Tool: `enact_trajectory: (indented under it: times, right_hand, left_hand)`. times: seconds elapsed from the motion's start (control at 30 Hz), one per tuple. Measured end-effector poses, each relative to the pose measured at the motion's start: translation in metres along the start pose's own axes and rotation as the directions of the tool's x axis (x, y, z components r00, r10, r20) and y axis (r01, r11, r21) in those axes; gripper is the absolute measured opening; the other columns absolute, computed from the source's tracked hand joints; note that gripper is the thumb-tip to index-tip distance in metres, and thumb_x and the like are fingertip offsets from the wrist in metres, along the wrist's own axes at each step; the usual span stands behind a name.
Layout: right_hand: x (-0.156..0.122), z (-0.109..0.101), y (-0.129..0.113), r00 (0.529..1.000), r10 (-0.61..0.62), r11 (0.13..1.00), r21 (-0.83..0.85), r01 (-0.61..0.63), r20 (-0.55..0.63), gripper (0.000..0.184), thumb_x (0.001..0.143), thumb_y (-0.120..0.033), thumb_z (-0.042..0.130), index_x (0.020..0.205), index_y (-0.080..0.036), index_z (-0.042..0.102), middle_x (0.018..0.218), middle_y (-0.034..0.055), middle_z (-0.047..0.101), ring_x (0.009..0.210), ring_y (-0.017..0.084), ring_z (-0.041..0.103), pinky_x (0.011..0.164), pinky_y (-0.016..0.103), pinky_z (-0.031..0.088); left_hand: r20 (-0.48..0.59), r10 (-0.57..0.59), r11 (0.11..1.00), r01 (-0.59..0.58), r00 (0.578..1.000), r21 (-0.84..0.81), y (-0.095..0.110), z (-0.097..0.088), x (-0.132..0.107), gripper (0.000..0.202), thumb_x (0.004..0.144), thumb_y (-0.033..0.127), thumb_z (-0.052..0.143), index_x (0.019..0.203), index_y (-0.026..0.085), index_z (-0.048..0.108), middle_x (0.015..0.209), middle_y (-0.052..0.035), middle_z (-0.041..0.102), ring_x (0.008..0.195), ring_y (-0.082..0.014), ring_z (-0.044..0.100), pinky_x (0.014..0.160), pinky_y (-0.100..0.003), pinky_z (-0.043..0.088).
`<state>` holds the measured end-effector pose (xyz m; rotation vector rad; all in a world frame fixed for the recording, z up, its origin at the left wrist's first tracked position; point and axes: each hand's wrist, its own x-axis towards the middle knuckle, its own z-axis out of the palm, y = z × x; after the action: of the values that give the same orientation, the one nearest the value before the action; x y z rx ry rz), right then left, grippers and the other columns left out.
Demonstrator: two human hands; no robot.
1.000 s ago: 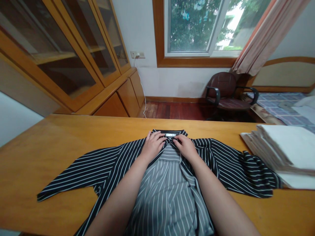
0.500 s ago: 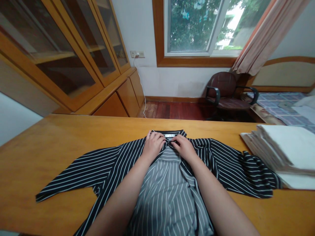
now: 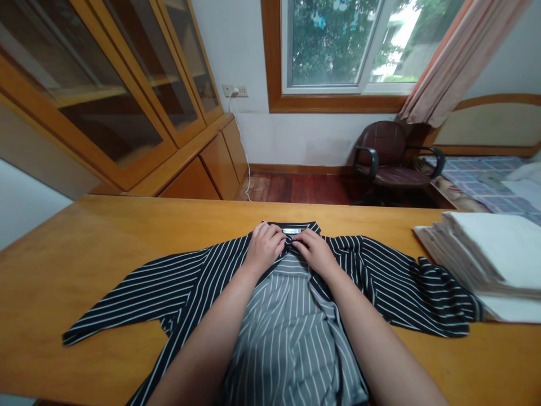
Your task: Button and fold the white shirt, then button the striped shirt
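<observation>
A black shirt with white stripes (image 3: 169, 287) lies spread on the wooden table (image 3: 127, 225), front open so its greyish inside shows. Its sleeves stretch out to both sides, the right one bunched near the cuff. At the collar (image 3: 313, 227), just below the pale neck label (image 3: 291, 231), my left hand (image 3: 265, 246) pinches the left front edge. My right hand (image 3: 315, 252) pinches the right front edge, its fingertips almost meeting those of the left. The small part between the fingertips is mostly hidden.
A stack of folded white cloth or paper (image 3: 490, 254) sits at the table's right, against the right cuff. Beyond the table are a brown armchair (image 3: 384, 152), a bed (image 3: 486, 175), and a glass-door cabinet (image 3: 177, 135) at the left. A white cable (image 3: 245, 152) hangs from a wall socket.
Both hands stay at the collar, with only slight finger movement. The whole view has shifted very slightly; the shirt lies as before.
</observation>
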<state>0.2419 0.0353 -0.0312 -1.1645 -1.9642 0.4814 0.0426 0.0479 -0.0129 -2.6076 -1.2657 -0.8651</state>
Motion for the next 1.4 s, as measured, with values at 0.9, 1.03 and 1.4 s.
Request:
enact_trajectory:
  times: [0.9,1.03,1.4]
  right_hand:
    - [0.001,0.004,0.011,0.999,0.024,0.987,0.156,-0.028,0.025,0.007,0.091,-0.03,0.066,0.091,-0.024,0.069,0.088,0.0027,0.067,0.087,0.02,0.064,0.081,0.032,0.049]
    - [0.001,0.004,0.01,0.999,0.03,0.99,0.133,-0.035,0.043,0.008,0.092,-0.03,0.064,0.091,-0.024,0.068,0.089,0.0027,0.068,0.088,0.019,0.064,0.082,0.031,0.049]
    - [0.002,0.001,0.006,0.997,0.074,0.992,0.099,-0.077,0.034,0.01,0.087,-0.018,0.064,0.094,-0.021,0.07,0.091,0.0034,0.072,0.085,0.019,0.066,0.079,0.03,0.05]
  left_hand:
    - [-0.029,0.032,0.904,-0.041,0.999,-0.426,-0.006,0.009,-0.012,0.017,0.096,0.021,0.056,0.1,0.018,0.073,0.091,-0.006,0.071,0.084,-0.0158,0.068,0.077,-0.027,0.056]
    - [-0.005,-0.006,0.877,0.003,1.0,-0.481,-0.008,0.012,-0.012,0.015,0.094,0.019,0.059,0.096,0.018,0.074,0.091,-0.006,0.074,0.084,-0.0161,0.071,0.077,-0.027,0.057]
    - [0.044,-0.138,0.817,0.139,0.989,-0.56,-0.01,0.015,-0.01,0.013,0.09,0.021,0.064,0.09,0.02,0.076,0.086,-0.0039,0.076,0.079,-0.016,0.071,0.073,-0.026,0.057]
